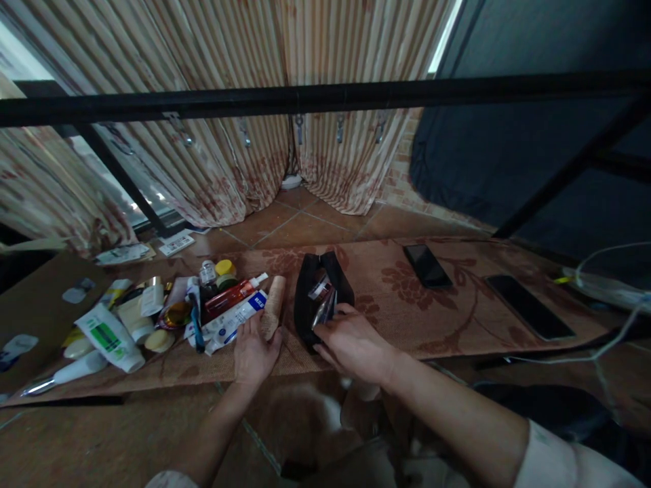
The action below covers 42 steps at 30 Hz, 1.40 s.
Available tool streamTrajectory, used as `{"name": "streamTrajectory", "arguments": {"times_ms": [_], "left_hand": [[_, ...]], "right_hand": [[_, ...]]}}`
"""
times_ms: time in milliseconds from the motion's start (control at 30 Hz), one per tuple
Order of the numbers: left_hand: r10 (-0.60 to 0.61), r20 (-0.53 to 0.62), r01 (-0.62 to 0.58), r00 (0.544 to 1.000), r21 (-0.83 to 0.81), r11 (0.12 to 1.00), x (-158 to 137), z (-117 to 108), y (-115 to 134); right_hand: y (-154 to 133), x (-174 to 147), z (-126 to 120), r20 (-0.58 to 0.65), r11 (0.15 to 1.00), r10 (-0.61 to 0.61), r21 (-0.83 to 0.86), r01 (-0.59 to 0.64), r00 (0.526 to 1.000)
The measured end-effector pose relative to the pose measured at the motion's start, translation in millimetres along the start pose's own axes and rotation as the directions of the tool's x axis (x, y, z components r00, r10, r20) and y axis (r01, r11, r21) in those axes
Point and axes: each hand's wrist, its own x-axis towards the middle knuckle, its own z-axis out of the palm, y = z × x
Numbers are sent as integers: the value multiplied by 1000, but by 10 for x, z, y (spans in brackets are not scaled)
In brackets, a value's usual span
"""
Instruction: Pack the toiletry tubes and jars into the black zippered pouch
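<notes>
One left hand (255, 350): lower centre, at tan roll (275, 301), grip unclear to me
Right hand (356, 344): at black pouch (303, 308), grip unclear

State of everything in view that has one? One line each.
Pouch: open, items inside
Right hand: at pouch opening, grip unclear
Left hand: against roll, grip unclear
Roll: rolled up, lying down
Red bottle: on its side
Green-label tube: lying down
Left phone: flat, screen dark
Right phone: flat, screen dark
</notes>
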Motion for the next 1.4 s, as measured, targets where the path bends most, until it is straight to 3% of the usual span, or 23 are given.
{"name": "streamTrajectory", "arguments": {"times_ms": [267, 700, 1200, 1400], "left_hand": [[-8, -1, 8, 1000, 3, 1000, -1, 14, -7], [-50, -20, 48, 999, -72, 996, -1, -16, -14], [-245, 102, 257, 964, -130, 958, -4, -98, 53], [-268, 111, 279, 957, -103, 955, -14, -112, 57]], "right_hand": [[44, -53, 35, -14, 996, 52, 71, -51, 999], [-29, -75, -17, 18, 997, 62, 41, -63, 998], [8, -84, 21, 21, 997, 32, 67, -34, 999], [-15, -89, -12, 45, 996, 38, 78, -41, 998]]}}
